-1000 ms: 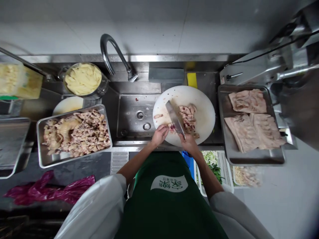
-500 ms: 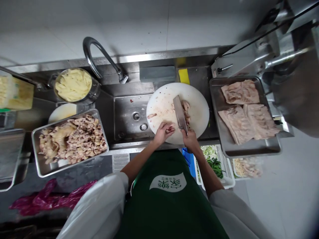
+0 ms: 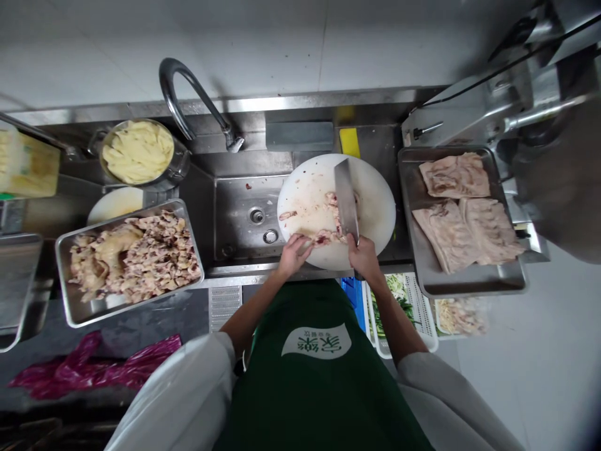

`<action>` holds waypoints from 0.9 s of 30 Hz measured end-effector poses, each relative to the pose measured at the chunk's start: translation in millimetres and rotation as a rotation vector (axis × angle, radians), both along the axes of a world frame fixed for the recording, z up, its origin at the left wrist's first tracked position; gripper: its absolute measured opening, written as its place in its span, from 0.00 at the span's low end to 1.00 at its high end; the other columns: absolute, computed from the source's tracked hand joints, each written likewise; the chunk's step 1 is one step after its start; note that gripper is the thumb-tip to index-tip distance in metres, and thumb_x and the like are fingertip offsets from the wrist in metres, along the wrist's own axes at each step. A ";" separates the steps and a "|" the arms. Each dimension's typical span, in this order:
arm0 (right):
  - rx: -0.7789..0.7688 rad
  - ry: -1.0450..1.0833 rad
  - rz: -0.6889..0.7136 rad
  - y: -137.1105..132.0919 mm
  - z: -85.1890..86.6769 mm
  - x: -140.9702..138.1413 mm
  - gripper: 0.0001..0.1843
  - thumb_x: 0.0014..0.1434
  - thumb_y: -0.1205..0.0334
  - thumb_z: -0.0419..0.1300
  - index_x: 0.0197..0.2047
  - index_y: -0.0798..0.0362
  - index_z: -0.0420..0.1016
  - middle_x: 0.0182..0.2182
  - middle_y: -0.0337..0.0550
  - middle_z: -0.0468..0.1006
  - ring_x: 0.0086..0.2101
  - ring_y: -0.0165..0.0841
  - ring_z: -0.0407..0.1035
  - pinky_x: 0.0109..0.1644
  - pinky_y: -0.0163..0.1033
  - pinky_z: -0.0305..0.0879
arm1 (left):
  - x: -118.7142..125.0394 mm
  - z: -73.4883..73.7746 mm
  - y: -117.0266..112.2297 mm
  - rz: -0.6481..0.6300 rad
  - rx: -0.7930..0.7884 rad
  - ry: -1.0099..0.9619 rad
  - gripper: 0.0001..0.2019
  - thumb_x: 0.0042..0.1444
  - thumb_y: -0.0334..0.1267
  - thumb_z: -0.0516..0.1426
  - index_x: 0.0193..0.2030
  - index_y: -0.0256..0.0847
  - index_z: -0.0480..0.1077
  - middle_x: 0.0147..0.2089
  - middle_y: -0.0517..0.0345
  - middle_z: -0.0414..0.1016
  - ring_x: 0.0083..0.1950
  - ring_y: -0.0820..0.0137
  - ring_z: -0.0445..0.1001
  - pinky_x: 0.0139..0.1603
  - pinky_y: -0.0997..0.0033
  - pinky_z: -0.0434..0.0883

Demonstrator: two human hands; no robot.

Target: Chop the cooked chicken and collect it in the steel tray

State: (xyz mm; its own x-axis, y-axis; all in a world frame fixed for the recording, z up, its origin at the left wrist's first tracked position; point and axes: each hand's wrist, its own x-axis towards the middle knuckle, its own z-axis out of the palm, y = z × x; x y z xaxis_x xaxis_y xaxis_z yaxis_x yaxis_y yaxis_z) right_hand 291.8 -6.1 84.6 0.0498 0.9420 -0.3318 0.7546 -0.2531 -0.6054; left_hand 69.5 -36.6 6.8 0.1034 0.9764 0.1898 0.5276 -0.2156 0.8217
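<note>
A round white cutting board lies across the sink, with chopped meat on it. My right hand is wrapped round the handle of a cleaver, whose broad blade points away from me over the board and covers part of the meat. At the board's near left, my left hand pinches the end of a bony strip of meat that reaches toward the blade. A small separate scrap of meat lies near the board's left edge.
Left of the sink stands a metal tray of chopped meat, with a pot of pale yellow slices behind it. To the right, another tray holds slabs of meat. The faucet arches over the sink. A grey block and yellow sponge lie behind the board.
The cleaver has shifted slightly right and away, over the meat. My left hand has moved left, and the meat strip now stretches out between it and the blade.
</note>
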 end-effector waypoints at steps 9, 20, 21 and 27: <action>-0.011 -0.181 0.214 -21.5 -1.2 -34.9 0.25 0.71 0.56 0.45 0.44 0.60 0.81 0.38 0.60 0.83 0.41 0.45 0.77 0.46 0.40 0.66 | 17.8 -23.0 0.2 -0.156 -0.040 -0.058 0.12 0.70 0.42 0.52 0.45 0.41 0.76 0.43 0.50 0.76 0.47 0.66 0.76 0.52 0.62 0.76; -0.136 -0.202 0.211 -15.0 -24.5 -29.4 0.23 0.70 0.57 0.48 0.43 0.61 0.82 0.36 0.59 0.83 0.40 0.43 0.77 0.43 0.38 0.66 | 9.7 -22.2 7.4 -0.197 0.063 0.049 0.11 0.64 0.40 0.59 0.53 0.47 0.75 0.55 0.51 0.73 0.58 0.62 0.71 0.62 0.54 0.69; -0.136 -0.188 0.205 -12.8 -25.1 -28.1 0.23 0.70 0.57 0.48 0.42 0.61 0.82 0.35 0.58 0.83 0.39 0.42 0.77 0.43 0.38 0.66 | 9.9 -22.0 8.1 -0.198 0.085 0.037 0.11 0.65 0.39 0.58 0.53 0.48 0.75 0.54 0.52 0.73 0.57 0.63 0.72 0.61 0.55 0.69; -0.137 -0.134 0.216 -5.8 -25.5 -25.6 0.21 0.70 0.58 0.49 0.42 0.60 0.81 0.35 0.55 0.83 0.38 0.41 0.77 0.43 0.37 0.66 | 16.7 -17.0 8.6 -0.264 0.176 0.124 0.12 0.66 0.40 0.57 0.53 0.45 0.76 0.56 0.49 0.73 0.59 0.61 0.70 0.61 0.53 0.70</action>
State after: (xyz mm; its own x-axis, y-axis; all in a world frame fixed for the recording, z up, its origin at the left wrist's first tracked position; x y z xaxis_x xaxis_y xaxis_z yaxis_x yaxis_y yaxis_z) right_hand 266.2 -11.9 59.1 -0.0954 0.8823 -0.4609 0.8710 -0.1502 -0.4677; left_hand 86.3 -28.1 -10.2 0.3809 0.8664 0.3230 0.5286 -0.4906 0.6928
